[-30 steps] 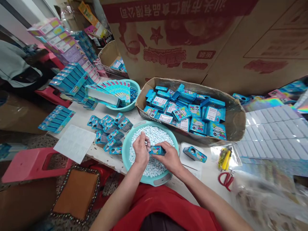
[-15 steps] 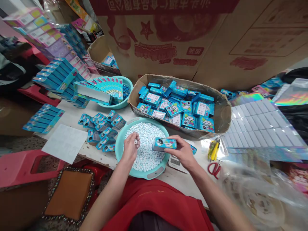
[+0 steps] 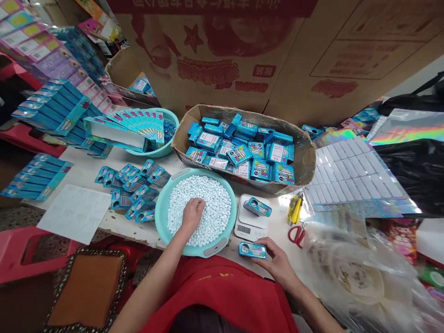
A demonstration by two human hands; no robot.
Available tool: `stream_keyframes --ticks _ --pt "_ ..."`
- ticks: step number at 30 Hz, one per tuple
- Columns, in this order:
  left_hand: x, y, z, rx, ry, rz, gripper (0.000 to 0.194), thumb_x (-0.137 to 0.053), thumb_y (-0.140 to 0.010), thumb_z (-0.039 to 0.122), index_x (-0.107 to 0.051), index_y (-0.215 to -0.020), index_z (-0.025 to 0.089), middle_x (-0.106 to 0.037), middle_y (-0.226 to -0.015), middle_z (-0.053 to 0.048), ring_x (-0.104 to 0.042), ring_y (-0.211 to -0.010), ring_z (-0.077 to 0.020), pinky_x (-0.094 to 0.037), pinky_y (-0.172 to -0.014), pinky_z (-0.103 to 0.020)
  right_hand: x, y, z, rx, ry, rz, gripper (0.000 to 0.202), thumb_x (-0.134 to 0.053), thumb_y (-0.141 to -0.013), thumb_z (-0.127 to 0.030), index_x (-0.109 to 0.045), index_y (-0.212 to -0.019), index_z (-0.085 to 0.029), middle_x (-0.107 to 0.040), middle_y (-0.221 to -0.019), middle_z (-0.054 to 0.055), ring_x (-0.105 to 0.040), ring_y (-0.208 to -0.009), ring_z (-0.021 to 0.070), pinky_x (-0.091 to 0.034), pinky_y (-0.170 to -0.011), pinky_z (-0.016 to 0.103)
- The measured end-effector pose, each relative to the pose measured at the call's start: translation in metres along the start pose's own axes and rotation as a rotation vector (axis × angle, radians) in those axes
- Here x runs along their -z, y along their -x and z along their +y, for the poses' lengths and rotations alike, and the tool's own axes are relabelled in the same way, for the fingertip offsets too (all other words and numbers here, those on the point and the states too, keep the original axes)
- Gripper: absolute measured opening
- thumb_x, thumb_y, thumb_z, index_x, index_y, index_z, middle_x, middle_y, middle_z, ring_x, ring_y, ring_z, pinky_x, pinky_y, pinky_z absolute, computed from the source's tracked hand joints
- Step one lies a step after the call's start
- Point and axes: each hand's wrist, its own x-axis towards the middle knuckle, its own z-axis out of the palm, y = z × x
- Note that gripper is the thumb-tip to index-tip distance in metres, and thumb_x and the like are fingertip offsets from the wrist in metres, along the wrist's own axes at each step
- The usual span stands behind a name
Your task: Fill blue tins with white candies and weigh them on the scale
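Note:
My left hand point(image 3: 193, 213) is over the white pellet candies point(image 3: 211, 203), its fingers curled together. What they hold, if anything, is hidden. The candies fill a turquoise basin point(image 3: 161, 217). To the right, my right hand point(image 3: 277, 261) grips the end of a small blue box point(image 3: 252, 250) with a round opening, white inside it. This box is just in front of a white kitchen scale point(image 3: 243, 230). Another blue box point(image 3: 259, 206) with a dark round opening lies on the scale's plate. Several similar boxes point(image 3: 133, 185) stand in a group left of the basin.
Behind the basin stands a cut-down carton point(image 3: 301, 178) full of blue boxes. Yellow-handled cutters point(image 3: 295, 209) and red scissors point(image 3: 297, 235) lie right of the scale. A paper sheet point(image 3: 74, 212) and a second basin point(image 3: 173, 115) are at left. Plastic bags point(image 3: 347, 259) bulge at the right.
My right hand has carried the blue box from above the basin down and right, to the front of the scale. My left hand has lowered onto the candies. The view has turned slightly right.

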Motion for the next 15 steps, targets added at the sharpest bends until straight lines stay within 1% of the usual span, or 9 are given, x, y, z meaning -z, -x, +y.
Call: stream_keyframes --ticks 2,4,6,7,9,10,13,14,15 --pt "-0.004 0.005 0.005 -0.139 -0.22 -0.044 0.021 -0.05 -0.084 0.037 -0.062 -0.089 0.02 -0.06 -0.093 -0.009 -0.053 -0.094 -0.0252 -0.04 -0.086 -0.037 -0.011 0.001 0.016 0.027 0.03 0.031 0.035 -0.073 -0.068 -0.049 -0.065 -0.087 -0.021 -0.064 -0.086 0.006 -0.064 -0.082 0.0242 -0.054 -0.074 0.037" --pt "-0.007 0.013 0.007 -0.245 -0.465 -0.097 0.027 -0.048 -0.086 0.042 -0.06 -0.095 0.019 -0.059 -0.097 -0.011 -0.051 -0.096 -0.0268 -0.04 -0.084 -0.039 -0.016 0.003 0.027 0.064 0.066 0.053 0.033 -0.069 -0.071 -0.05 -0.064 -0.088 -0.022 -0.065 -0.087 0.007 -0.064 -0.083 0.0255 -0.055 -0.076 0.04" --pt "-0.009 0.019 0.007 -0.272 -0.587 -0.136 0.028 -0.046 -0.088 0.043 -0.059 -0.094 0.019 -0.058 -0.097 -0.011 -0.051 -0.096 -0.0267 -0.04 -0.08 -0.037 -0.014 0.005 0.031 0.124 0.099 0.046 0.031 -0.067 -0.074 -0.048 -0.064 -0.091 -0.023 -0.066 -0.089 0.008 -0.064 -0.086 0.0258 -0.055 -0.077 0.041" --pt "-0.009 0.02 0.006 -0.269 -0.589 -0.153 0.025 -0.045 -0.088 0.041 -0.059 -0.091 0.02 -0.059 -0.096 -0.011 -0.051 -0.094 -0.0261 -0.041 -0.078 -0.035 -0.012 0.005 0.03 0.154 0.12 0.037 0.03 -0.068 -0.074 -0.047 -0.064 -0.092 -0.023 -0.066 -0.091 0.008 -0.064 -0.088 0.0259 -0.055 -0.078 0.041" --pt "-0.007 0.02 0.004 -0.209 -0.484 -0.153 0.018 -0.048 -0.087 0.037 -0.058 -0.084 0.021 -0.059 -0.088 -0.008 -0.053 -0.088 -0.0239 -0.04 -0.071 -0.032 -0.004 0.003 0.024 0.196 0.178 0.048 0.031 -0.07 -0.073 -0.044 -0.063 -0.095 -0.023 -0.064 -0.096 0.008 -0.062 -0.091 0.0258 -0.055 -0.075 0.04" --pt "-0.006 0.019 0.003 -0.149 -0.373 -0.134 0.015 -0.051 -0.085 0.035 -0.057 -0.08 0.022 -0.059 -0.082 -0.006 -0.054 -0.083 -0.0224 -0.04 -0.068 -0.03 0.001 0.0 0.019 0.208 0.214 0.094 0.032 -0.071 -0.074 -0.043 -0.062 -0.097 -0.023 -0.063 -0.099 0.009 -0.061 -0.092 0.0255 -0.055 -0.073 0.039" --pt "0.003 0.011 0.004 0.139 0.155 0.008 0.019 -0.061 -0.075 0.038 -0.053 -0.069 0.021 -0.053 -0.064 0.0 -0.052 -0.065 -0.0163 -0.037 -0.058 -0.025 0.013 -0.023 0.008 0.227 0.321 0.371 0.037 -0.069 -0.076 -0.041 -0.056 -0.105 -0.021 -0.058 -0.102 0.01 -0.057 -0.094 0.0253 -0.054 -0.069 0.039" --pt "0.007 0.008 0.006 0.23 0.323 0.055 0.023 -0.062 -0.072 0.041 -0.052 -0.068 0.021 -0.051 -0.062 0.001 -0.051 -0.059 -0.0143 -0.036 -0.053 -0.023 0.015 -0.033 0.007 0.234 0.344 0.459 0.043 -0.069 -0.075 -0.043 -0.054 -0.108 -0.02 -0.056 -0.105 0.011 -0.055 -0.097 0.0262 -0.053 -0.071 0.04" --pt "0.011 0.005 0.008 0.31 0.49 0.082 0.025 -0.062 -0.07 0.044 -0.052 -0.069 0.02 -0.05 -0.061 0.002 -0.049 -0.055 -0.0127 -0.034 -0.049 -0.022 0.017 -0.045 0.007 0.232 0.358 0.512 0.05 -0.07 -0.073 -0.045 -0.052 -0.112 -0.019 -0.054 -0.11 0.012 -0.053 -0.101 0.0274 -0.053 -0.074 0.043"
